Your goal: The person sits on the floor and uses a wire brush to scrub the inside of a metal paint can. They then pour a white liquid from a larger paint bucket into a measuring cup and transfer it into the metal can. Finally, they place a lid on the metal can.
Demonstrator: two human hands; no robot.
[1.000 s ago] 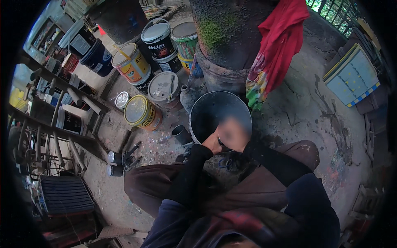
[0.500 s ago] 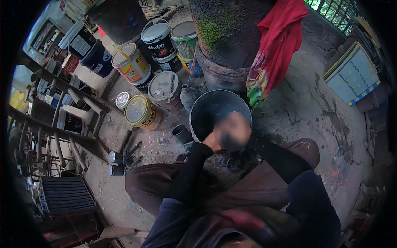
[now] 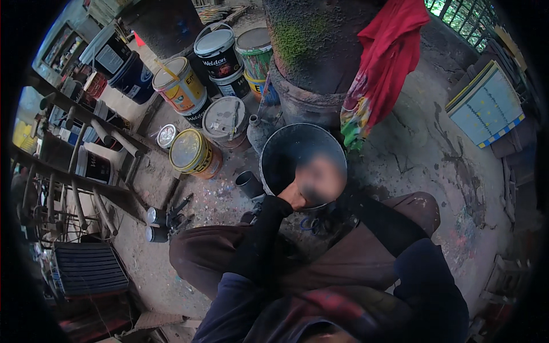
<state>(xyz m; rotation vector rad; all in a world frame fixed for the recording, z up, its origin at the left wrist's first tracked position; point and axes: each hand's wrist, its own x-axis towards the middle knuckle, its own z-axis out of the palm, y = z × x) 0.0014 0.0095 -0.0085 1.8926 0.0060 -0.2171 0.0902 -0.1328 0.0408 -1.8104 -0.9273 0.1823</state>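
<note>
A dark round bucket [image 3: 270, 143] stands on the floor in front of my crossed legs. My left hand [image 3: 293, 196] reaches over its near rim, the wrist coming out of a black sleeve. Close beside it, at the bucket's right side, is my right hand [image 3: 333, 182], its forearm also in a black sleeve. A blurred patch covers most of both hands, so their fingers and anything between them are hidden. Just left of the bucket are a small dark cup [image 3: 250, 184] and a grey bottle [image 3: 257, 132] with a narrow neck.
Lidded paint buckets stand at the left, among them a yellow one [image 3: 194, 153] and a grey-lidded one [image 3: 224, 119]. Behind the bucket rises a mossy drum [image 3: 309, 51] with a red cloth [image 3: 389, 57] hanging on it. A wooden rack [image 3: 86, 114] lines the far left; two small cans [image 3: 156, 233] sit nearer.
The whole scene has shifted slightly left in the view. Both hands stay at the bucket, with only a slight change in their position.
</note>
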